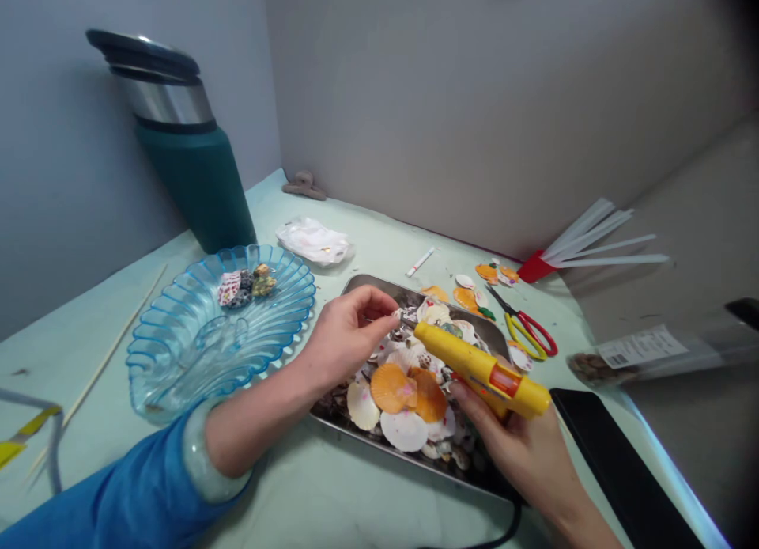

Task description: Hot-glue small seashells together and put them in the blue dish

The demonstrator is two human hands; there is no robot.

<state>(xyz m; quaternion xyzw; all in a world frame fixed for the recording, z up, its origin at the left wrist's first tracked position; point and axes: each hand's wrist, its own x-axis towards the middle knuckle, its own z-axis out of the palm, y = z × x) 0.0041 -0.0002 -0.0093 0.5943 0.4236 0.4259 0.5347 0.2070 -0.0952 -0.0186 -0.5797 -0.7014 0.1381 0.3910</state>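
My right hand is wrapped round a yellow hot glue gun, its nozzle pointing left over the tray. At the nozzle tip the thumb and fingers of my left hand pinch something too small to make out. Below both hands, a metal tray is heaped with seashells: orange scallop shells, pale shells and small spiral ones. To the left, a clear blue shell-shaped dish carries a little cluster of shells.
A tall green tumbler stands behind the dish. Red-and-yellow scissors, glued shell pieces and a red holder of glue sticks sit at the back right. A black flat object lies right; a cord runs below the tray.
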